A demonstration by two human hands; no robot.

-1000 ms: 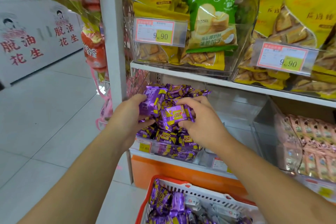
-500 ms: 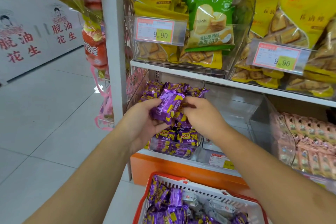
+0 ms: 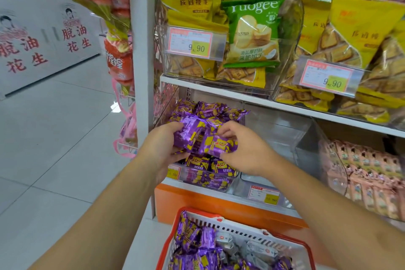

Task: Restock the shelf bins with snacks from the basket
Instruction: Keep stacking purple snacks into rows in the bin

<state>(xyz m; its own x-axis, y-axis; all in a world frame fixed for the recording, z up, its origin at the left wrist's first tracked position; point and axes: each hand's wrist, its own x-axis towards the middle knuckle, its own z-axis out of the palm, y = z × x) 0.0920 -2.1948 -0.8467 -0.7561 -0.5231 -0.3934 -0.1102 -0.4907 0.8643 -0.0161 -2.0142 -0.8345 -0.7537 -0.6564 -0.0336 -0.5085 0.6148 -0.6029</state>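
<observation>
Two purple snack packets with yellow marks, shiny and crinkled, are held over the clear shelf bin [image 3: 210, 180]: left hand [image 3: 160, 149] fingers wrap one packet [image 3: 188, 132], right hand [image 3: 245, 151] fingers pinch another [image 3: 219, 144]. More lie in the red basket [image 3: 241, 226] below.

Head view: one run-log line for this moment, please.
left hand: holds purple snack pack | right hand: holds purple pack | over purple bin | basket: stocked

Green bag [image 3: 252, 30] reads "Yuogee"; two price tags [image 3: 190, 42] show "9.90".
</observation>
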